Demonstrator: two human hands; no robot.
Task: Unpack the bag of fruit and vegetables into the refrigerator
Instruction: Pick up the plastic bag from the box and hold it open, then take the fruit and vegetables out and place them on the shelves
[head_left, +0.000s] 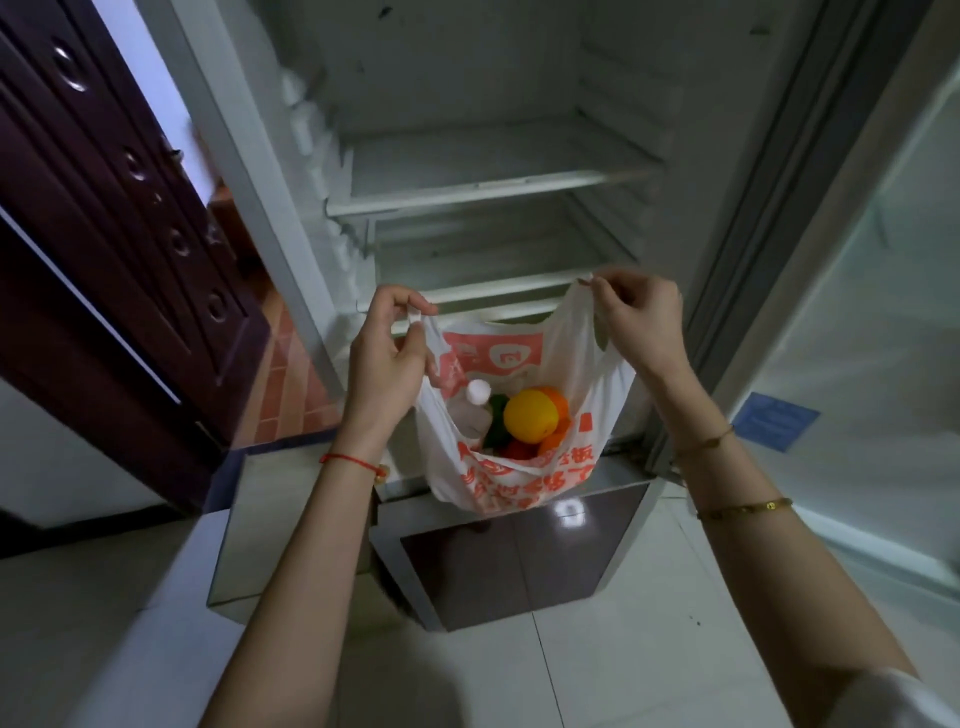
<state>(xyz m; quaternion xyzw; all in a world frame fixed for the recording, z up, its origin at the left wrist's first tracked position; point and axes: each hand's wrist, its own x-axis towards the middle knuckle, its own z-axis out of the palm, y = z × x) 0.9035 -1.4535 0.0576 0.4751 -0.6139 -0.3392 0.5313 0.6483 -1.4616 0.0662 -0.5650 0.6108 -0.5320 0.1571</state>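
At the centre of the frame a thin white plastic carrier bag with red printing (519, 467) hangs in the air before the open white refrigerator (483, 156), stretched wide between two hands. The left hand (387, 353) pinches the left handle loop between thumb and curled fingers; the right hand (641, 322) pinches the right loop the same way.

The film looks soft and limp, sagging under its load, so it likely carries moderate weight and would collapse if one handle were let go. The handles seem the sound place to hold; the fruit is better lifted out singly from above.

Inside, one yellow-orange round fruit (530, 415) lies on top, with at least two more orange ones partly hidden beside it, something green, something red, and one clear plastic bottle with a white cap (475, 402). Smooth round fruit may roll; the bottle is stiff. Three bare white refrigerator shelves (467, 197) show above the bag.
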